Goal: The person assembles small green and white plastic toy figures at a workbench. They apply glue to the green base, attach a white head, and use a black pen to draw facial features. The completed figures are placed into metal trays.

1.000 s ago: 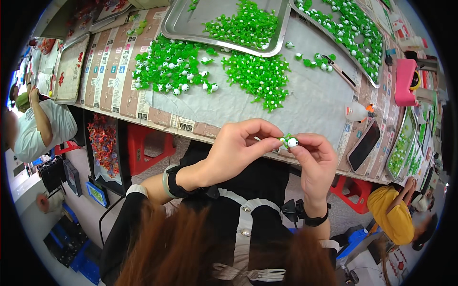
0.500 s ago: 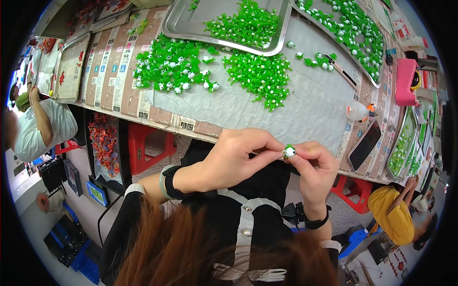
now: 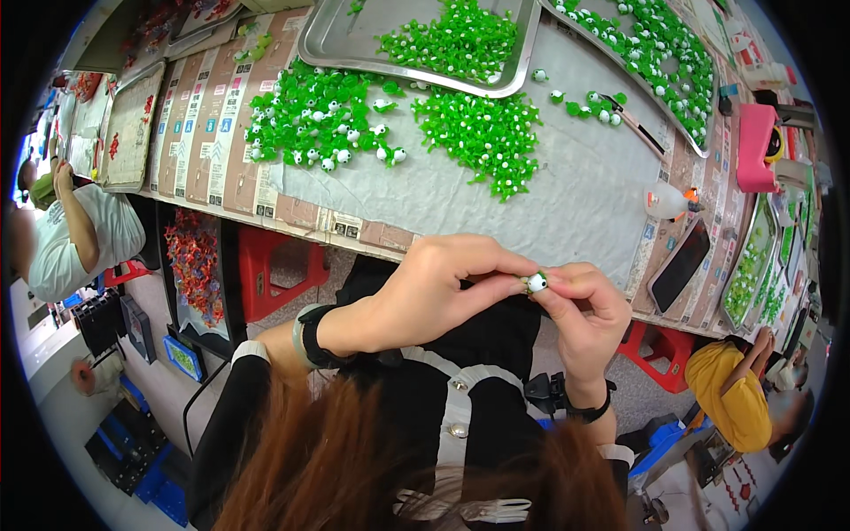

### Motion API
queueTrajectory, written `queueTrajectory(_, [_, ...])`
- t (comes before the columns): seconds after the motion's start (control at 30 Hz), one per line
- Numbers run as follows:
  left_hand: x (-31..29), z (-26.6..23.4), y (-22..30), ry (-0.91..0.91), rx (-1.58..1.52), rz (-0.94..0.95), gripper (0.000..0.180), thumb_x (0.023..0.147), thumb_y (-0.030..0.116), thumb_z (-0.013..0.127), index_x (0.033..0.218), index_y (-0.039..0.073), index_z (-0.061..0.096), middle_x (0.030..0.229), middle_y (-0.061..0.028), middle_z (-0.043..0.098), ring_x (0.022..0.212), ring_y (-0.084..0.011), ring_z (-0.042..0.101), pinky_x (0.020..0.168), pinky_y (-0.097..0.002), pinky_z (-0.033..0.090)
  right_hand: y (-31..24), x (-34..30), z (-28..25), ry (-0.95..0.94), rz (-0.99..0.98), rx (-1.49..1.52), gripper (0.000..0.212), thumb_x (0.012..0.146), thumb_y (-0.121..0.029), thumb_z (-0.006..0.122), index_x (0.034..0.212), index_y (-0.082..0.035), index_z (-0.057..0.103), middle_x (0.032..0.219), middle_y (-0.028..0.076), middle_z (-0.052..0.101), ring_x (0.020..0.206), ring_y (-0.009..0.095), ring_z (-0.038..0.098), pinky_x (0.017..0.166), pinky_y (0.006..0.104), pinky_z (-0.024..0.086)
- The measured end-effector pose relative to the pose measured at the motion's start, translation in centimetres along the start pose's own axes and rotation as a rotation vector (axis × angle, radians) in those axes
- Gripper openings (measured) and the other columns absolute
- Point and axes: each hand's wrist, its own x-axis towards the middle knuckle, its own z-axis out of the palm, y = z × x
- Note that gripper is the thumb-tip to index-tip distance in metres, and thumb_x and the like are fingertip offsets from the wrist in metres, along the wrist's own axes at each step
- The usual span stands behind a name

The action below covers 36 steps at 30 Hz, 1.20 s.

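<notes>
Between my two hands, just off the table's near edge, is a small green-and-white figurine (image 3: 537, 282) with dark spots on its white part. My left hand (image 3: 443, 285) pinches it from the left with thumb and forefinger. From the other side my right hand (image 3: 582, 305) grips it, also between thumb and fingertips. Beyond them on the grey sheet lies a heap of small green pieces with white dots (image 3: 482, 137). Left of that spreads a pile of green pieces with white round heads (image 3: 319, 119).
A metal tray (image 3: 354, 49) of green pieces stands at the back; another tray (image 3: 704, 142) is at the far right. A thin dark tool (image 3: 645, 133), a glue bottle (image 3: 666, 202), a phone (image 3: 680, 265) and a pink tape dispenser (image 3: 754, 150) lie right. People sit on both sides.
My hands stay almost in place, with the fingertips shifting slightly on the figurine. The piles and trays look the same.
</notes>
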Motion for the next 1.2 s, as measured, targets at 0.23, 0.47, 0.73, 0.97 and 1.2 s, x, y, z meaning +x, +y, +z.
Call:
queueTrajectory(0.23, [-0.2,0.6,-0.2,0.038,-0.088,-0.056,0.019,0.073,-0.001,0.056,0.092,-0.002,0.055,0.080,-0.0074,0.058,0.068,-0.0114,0.056,0.060,-0.0209,0.045,0.2,0.1,0.0,0.014,-0.005,0.078,0.010,0.068,0.008,0.058,0.075,0.003,0.055,0.079,0.011,0.056,0.073,0.015,0.055,0.065,0.0227,0.044])
queueTrajectory(0.47, [-0.2,1.1,-0.4,0.141,-0.155,0.082,0.038,0.071,-0.007,0.056,0.102,0.002,0.036,0.085,-0.0118,0.055,0.081,-0.0166,0.056,0.071,-0.0249,0.046,0.5,0.1,0.4,0.048,-0.077,0.165,0.011,0.069,0.009,0.057,0.078,0.003,0.053,0.082,0.012,0.055,0.075,0.016,0.055,0.067,0.0241,0.044])
queueTrajectory(0.73, [-0.3,1.1,-0.6,0.125,-0.076,0.214,0.029,0.070,-0.007,0.057,0.095,-0.001,0.044,0.087,-0.0119,0.056,0.081,-0.0177,0.057,0.069,-0.0267,0.048,0.8,-0.2,0.1,0.023,-0.013,0.214,0.010,0.069,0.008,0.057,0.077,0.003,0.053,0.082,0.012,0.055,0.075,0.015,0.054,0.067,0.0235,0.044])
queueTrajectory(0.97, [0.3,0.2,-0.1,0.008,0.131,0.211,0.024,0.072,-0.004,0.056,0.093,-0.003,0.047,0.086,-0.0116,0.057,0.081,-0.0172,0.057,0.068,-0.0256,0.048,0.5,0.1,-0.1,0.021,0.054,0.188,0.007,0.070,0.008,0.055,0.076,0.004,0.053,0.078,0.011,0.056,0.069,0.014,0.054,0.063,0.0225,0.044])
queueTrajectory(1.2, [0.8,0.8,0.0,0.050,-0.591,-0.281,0.021,0.074,-0.003,0.055,0.091,-0.002,0.045,0.088,-0.0112,0.056,0.083,-0.0136,0.055,0.073,-0.0242,0.046,0.5,1.2,-0.1,0.033,0.181,0.355,0.004,0.073,0.003,0.055,0.076,0.004,0.053,0.072,0.009,0.056,0.062,0.012,0.053,0.057,0.0206,0.044])
